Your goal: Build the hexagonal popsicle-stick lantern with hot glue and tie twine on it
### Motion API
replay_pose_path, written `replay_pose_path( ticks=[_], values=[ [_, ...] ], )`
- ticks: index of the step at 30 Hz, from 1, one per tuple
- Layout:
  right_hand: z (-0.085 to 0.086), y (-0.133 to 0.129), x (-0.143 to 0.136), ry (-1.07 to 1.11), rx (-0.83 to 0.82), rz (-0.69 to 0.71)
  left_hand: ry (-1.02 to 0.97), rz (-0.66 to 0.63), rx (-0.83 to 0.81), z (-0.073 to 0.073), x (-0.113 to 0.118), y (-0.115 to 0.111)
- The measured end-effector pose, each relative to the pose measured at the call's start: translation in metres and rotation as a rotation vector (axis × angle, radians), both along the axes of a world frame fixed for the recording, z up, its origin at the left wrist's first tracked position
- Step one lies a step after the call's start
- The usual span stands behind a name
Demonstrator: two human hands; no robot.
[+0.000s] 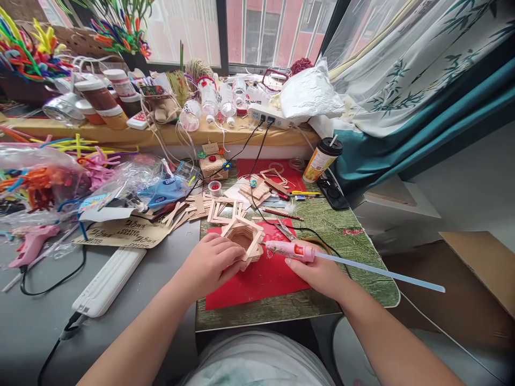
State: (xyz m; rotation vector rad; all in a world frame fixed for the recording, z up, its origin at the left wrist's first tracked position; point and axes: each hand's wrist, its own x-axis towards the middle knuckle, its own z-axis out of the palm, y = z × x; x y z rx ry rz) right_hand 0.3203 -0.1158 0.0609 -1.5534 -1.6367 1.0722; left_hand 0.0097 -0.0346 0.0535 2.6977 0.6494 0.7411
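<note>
My left hand point(213, 261) is closed on the near left side of a hexagonal box of stacked craft sticks point(251, 249), whose open top faces up. In my right hand point(317, 271) is a pink hot glue gun point(287, 249), its nozzle at the box's right rim. A long translucent glue stick point(382, 272) juts out of the gun's back to the right. Beneath the box lies a red sheet point(241, 292). Just behind are loose craft-stick frames point(219, 212) and scissors point(285, 229) beside the gun.
A second pink glue gun point(34, 244) and a white power strip point(110, 281) lie on the left. A lidded drink cup point(319, 161) and a black phone-like object point(333, 193) are at the back right. Black cords cross the green table point(362, 257). Jars and bottles crowd the windowsill point(161, 134).
</note>
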Motion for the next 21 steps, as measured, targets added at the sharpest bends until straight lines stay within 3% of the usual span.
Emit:
replay_pose_path(
  ticks=[15,21],
  values=[
    [0.0015,-0.0022,0.0016,-0.071,-0.077,0.000,0.014,0.001,0.025,-0.0014,-0.0004,0.0008],
    [0.0017,0.0000,0.0015,0.007,-0.090,-0.024,0.011,0.001,0.027,-0.0012,0.0001,0.0010]
  ],
)
